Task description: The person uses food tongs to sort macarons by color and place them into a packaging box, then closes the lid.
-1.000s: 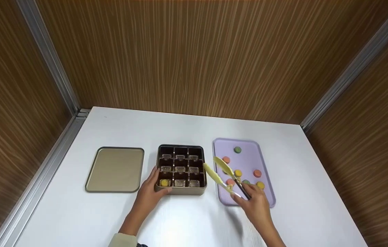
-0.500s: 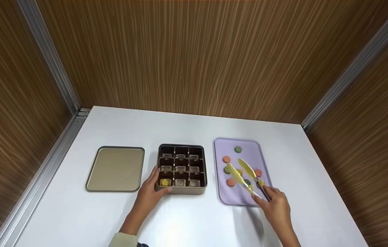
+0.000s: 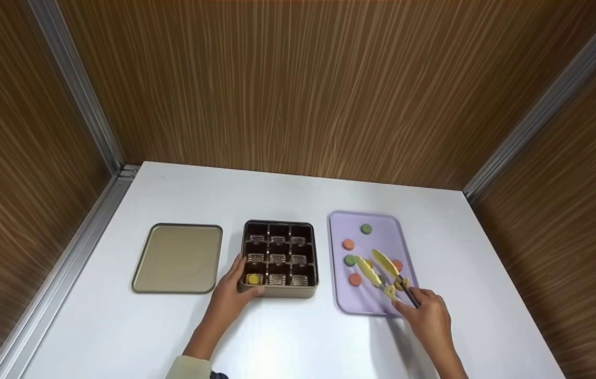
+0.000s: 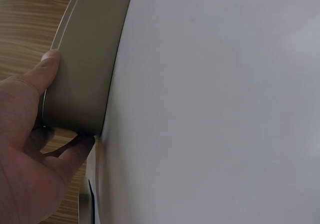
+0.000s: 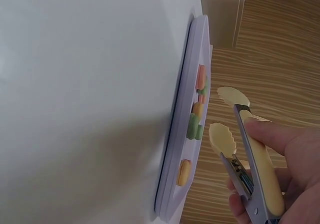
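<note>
My left hand (image 3: pixel 233 295) grips the near left corner of a square gold tin (image 3: pixel 285 292), thumb along its front and fingers on its left side. A dark divided insert fills the tin, with a yellow macaron (image 3: pixel 254 279) in the front left compartment. In my right hand (image 3: pixel 427 310) are yellow-tipped tongs (image 5: pixel 260 169), held by the handles with the tips apart and nothing between them. The tongs hang over a lilac tray (image 3: pixel 353 302) that bears several macarons, among them a green macaron (image 3: pixel 366 229) and a pink macaron (image 3: pixel 355 279). Other macarons are partly hidden behind the tongs.
A flat gold lid (image 3: pixel 178 258) lies left of the tin on the white table (image 3: pixel 287 342). Wood-grain panels (image 3: pixel 287 89) stand at the back and both sides, joined by metal posts (image 3: pixel 79 79).
My right hand has carried the tongs right from beside the tin to over the tray, then slightly lower. The tong tips have come somewhat closer together. My left hand stays at the tin.
</note>
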